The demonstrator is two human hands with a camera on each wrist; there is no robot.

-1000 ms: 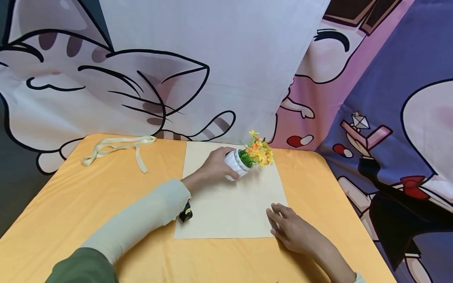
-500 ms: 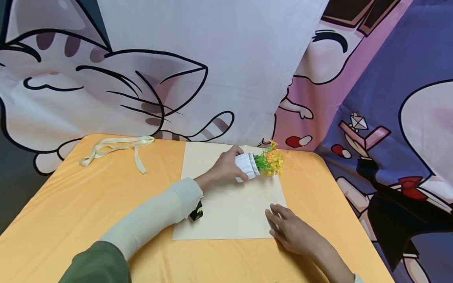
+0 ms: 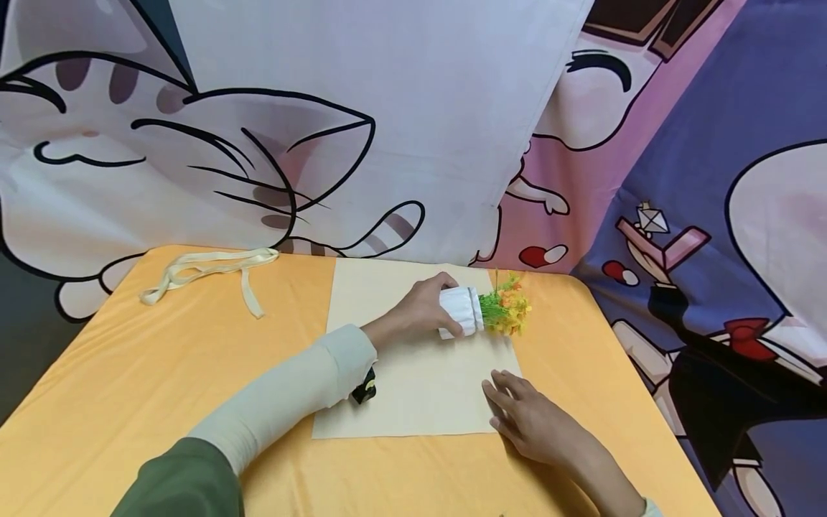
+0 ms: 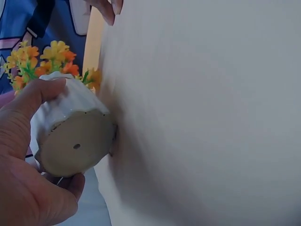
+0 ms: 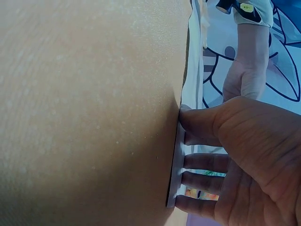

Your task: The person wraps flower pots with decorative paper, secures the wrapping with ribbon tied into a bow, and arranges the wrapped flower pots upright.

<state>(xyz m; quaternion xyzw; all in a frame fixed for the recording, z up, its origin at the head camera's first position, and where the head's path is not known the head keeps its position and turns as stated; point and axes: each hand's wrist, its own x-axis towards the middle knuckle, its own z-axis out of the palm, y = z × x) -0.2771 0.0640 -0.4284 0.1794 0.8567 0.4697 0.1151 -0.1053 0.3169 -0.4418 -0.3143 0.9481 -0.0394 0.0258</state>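
A small white flowerpot (image 3: 460, 313) with yellow and orange flowers (image 3: 510, 309) and green stems lies tipped on its side above a cream sheet (image 3: 413, 388). My left hand (image 3: 420, 309) grips it around its base end, thumb on the near side. The left wrist view shows the pot's flat bottom (image 4: 77, 146) with a small hole, its lower edge close to or touching the sheet. My right hand (image 3: 530, 416) rests its spread fingertips on the sheet's right front edge. In the right wrist view those fingers (image 5: 202, 181) reach the sheet's thin edge.
A pale ribbon (image 3: 213, 266) lies loosely looped on the yellow tablecloth (image 3: 194, 359) at the back left. Cartoon-printed curtains (image 3: 362, 172) hang behind the table and along its right side.
My left hand has moved to the right and slightly nearer with the flowerpot. The pot has tipped further, its flowers swinging down to the right. My right hand stays in place.
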